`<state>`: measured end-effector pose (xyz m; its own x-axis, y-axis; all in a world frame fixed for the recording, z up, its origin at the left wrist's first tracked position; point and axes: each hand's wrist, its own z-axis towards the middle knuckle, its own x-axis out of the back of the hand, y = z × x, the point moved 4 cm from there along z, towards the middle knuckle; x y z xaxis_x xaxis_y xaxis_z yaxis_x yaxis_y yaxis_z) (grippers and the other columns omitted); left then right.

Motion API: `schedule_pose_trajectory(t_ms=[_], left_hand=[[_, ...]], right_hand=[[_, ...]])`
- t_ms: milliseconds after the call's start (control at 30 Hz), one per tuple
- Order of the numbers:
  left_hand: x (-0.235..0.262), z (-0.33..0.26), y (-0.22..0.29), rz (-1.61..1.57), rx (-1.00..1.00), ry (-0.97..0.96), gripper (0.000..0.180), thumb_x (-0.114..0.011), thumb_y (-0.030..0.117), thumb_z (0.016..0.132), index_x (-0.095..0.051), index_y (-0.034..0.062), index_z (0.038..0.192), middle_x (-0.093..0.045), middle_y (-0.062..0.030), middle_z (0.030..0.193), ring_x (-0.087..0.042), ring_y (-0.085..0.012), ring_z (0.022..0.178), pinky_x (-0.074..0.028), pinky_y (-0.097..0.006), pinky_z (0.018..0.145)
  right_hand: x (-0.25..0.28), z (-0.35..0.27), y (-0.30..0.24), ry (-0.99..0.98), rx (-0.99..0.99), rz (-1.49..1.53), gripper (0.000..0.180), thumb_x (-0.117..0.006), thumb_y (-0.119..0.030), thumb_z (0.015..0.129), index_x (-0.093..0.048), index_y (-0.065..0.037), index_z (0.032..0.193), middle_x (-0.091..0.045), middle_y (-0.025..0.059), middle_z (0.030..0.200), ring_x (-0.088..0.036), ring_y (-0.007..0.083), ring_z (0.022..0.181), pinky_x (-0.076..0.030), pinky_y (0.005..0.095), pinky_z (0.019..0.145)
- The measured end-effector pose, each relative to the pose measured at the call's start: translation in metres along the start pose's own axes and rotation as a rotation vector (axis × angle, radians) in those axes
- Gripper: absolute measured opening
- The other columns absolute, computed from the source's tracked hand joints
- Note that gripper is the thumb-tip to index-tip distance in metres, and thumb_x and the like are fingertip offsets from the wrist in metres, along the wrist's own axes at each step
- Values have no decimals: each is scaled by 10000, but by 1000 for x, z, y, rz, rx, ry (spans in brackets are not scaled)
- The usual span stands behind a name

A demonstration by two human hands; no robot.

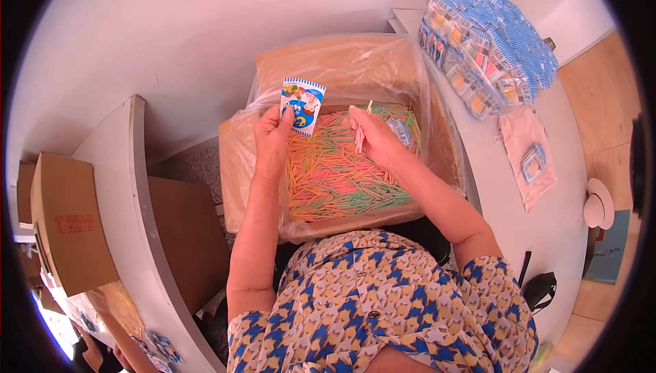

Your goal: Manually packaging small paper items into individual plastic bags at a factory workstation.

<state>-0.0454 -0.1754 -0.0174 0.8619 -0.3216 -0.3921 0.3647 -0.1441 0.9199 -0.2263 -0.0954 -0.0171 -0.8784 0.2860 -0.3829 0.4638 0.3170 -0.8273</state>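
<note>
My left hand (275, 132) pinches a small printed packet (302, 108), blue and white with striped edges, held upright over the near-left part of a carton. In my right hand (374, 131) are a few thin pale sticks (359, 139), their ends poking out past the fingers. Below both hands, the cardboard carton (239, 182), lined with clear plastic, holds a thick layer of thin pastel sticks (335, 185) in pink, green, yellow and orange. Another blue-and-white packet (400, 131) lies on the sticks just right of my right hand.
On the white table (506, 199) to the right stands a large stack of filled blue-striped packs (488, 42). Nearer lies a pink cloth (529, 134) with one pack (534, 162) on it. Brown boxes (72, 223) and another person's arm (117, 332) show at the left.
</note>
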Motion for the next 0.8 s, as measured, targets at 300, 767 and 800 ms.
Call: schedule_pose_trajectory(t_ms=[300, 767, 800], left_hand=[[-49, -24, 9, 107, 141, -242, 157, -520, 97, 935, -630, -4, 986, -670, -29, 899, -609, -65, 781, -494, -229, 716], [-79, -30, -36, 54, 96, -260, 150, -556, 82, 911, -658, -13, 966, -661, 3, 864, -589, -57, 775, -477, -223, 710], [-78, -30, -39, 84, 98, -304, 157, -559, 82, 909, -659, -14, 984, -660, 5, 858, -585, -55, 777, -474, -222, 714]], right_hand=[[32, -42, -52, 92, 202, -185, 320, -560, -344, 904, -487, -128, 681, -455, -31, 571, -364, 38, 408, -243, 212, 340], [48, -62, -58, -57, 334, -744, 258, -628, -243, 873, -632, -19, 745, -556, -16, 607, -476, 34, 532, -371, 217, 467], [47, -61, -57, -63, 327, -751, 258, -628, -243, 873, -632, -19, 745, -556, -16, 607, -476, 34, 532, -371, 217, 467]])
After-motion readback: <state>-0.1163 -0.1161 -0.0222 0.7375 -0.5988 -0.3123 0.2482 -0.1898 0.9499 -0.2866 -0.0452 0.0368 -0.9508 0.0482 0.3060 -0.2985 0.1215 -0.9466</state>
